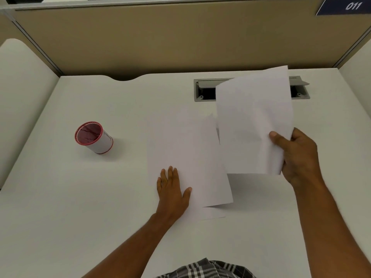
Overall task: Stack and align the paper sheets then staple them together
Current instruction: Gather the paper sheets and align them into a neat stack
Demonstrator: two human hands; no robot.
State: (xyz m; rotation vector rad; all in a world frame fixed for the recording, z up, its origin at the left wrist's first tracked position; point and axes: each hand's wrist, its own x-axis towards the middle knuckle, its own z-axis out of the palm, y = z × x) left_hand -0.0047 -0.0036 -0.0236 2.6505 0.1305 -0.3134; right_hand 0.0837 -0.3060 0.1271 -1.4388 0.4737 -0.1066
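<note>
White paper sheets (186,153) lie on the desk in the middle, roughly overlapped, with the top sheet's lower right corner jutting out past the one beneath. My left hand (172,189) rests flat on their lower left part, fingers spread. My right hand (297,157) holds another white sheet (253,121) by its right edge, thumb on top, lifted above the desk to the right of the lying sheets. This held sheet is slightly bent. No stapler is in view.
A white cup with a red rim (93,137) stands on the white desk (80,197) at the left. A grey cable slot (202,91) is set into the desk at the back, partly behind the held sheet. Beige partition walls (160,37) enclose the desk.
</note>
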